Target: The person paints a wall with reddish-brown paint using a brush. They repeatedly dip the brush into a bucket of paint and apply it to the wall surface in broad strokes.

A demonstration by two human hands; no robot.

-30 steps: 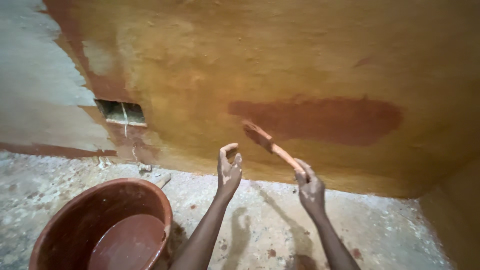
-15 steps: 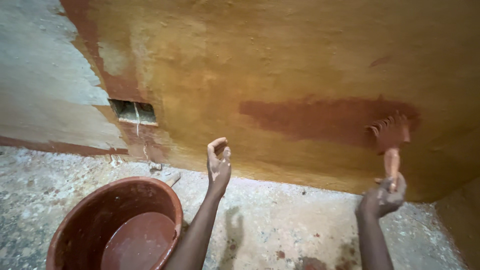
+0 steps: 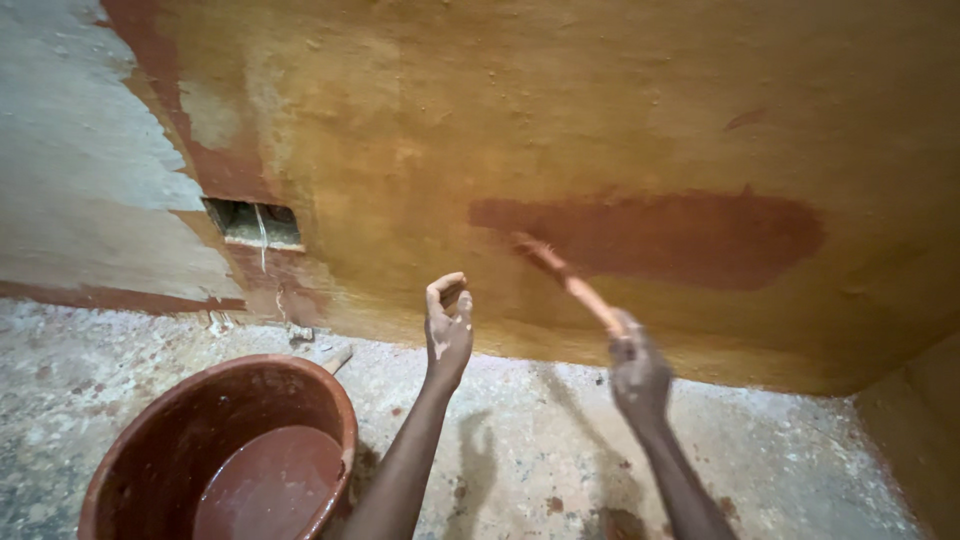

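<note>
Head view, 1 entry — right hand (image 3: pixel 638 372) closing fully round a brush (image 3: pixel 565 282), bristles meeting the wet red patch (image 3: pixel 660 238) on the ochre wall (image 3: pixel 520 110); left hand (image 3: pixel 449 325) hanging empty, half-curled, above the basin (image 3: pixel 150 440) of red wash.

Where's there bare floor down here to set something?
Bare floor lies right of the right hand, along the wall toward the corner, and between the forearms. The bucket fills the left; small debris lies below the wall opening.
</note>
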